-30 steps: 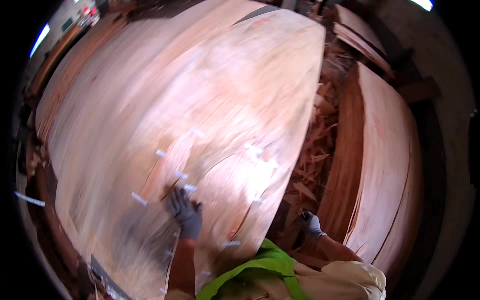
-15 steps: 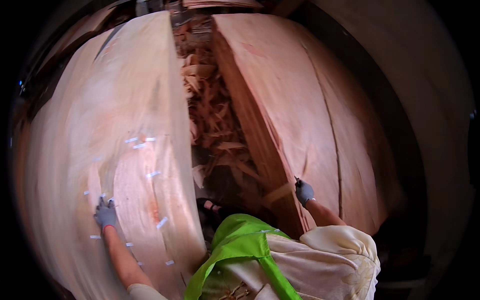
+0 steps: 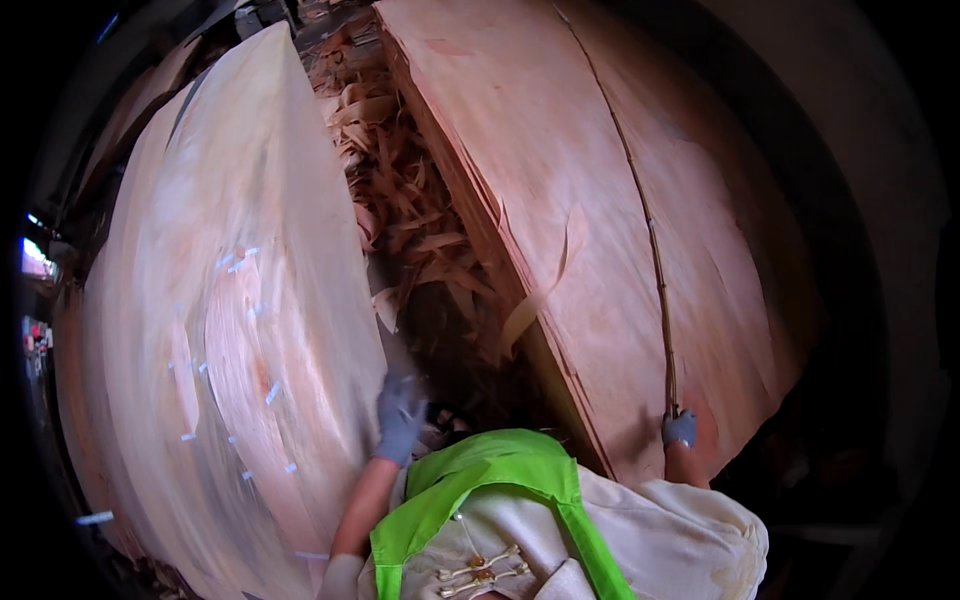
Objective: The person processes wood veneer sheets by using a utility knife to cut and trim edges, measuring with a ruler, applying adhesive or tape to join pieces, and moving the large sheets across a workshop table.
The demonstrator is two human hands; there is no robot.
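Note:
At the near right edge of a pale wood veneer stack (image 3: 270, 330), my gloved left hand (image 3: 400, 415) is low beside the gap. Motion smears its fingers, so whether they hold anything is unclear. My gloved right hand (image 3: 680, 430) is closed around the near end of a long thin stick (image 3: 655, 250). This stick lies lengthwise over a second stack of reddish veneer sheets (image 3: 560, 170). On the left stack, white tape pieces (image 3: 272, 394) surround a pinkish veneer patch (image 3: 235, 350). A narrow loose strip (image 3: 572, 240) curls up from the right stack.
Between the two stacks, a gap is littered with torn veneer scraps (image 3: 410, 200). A larger scrap (image 3: 520, 325) leans against the right stack's side. My green apron (image 3: 490, 460) is close to both stacks' near ends. A dark curved edge runs behind the right stack.
My left hand has moved right, from the taped patch to the stack's edge. My right hand has moved right and nearer, onto the stick's end. The view has shifted.

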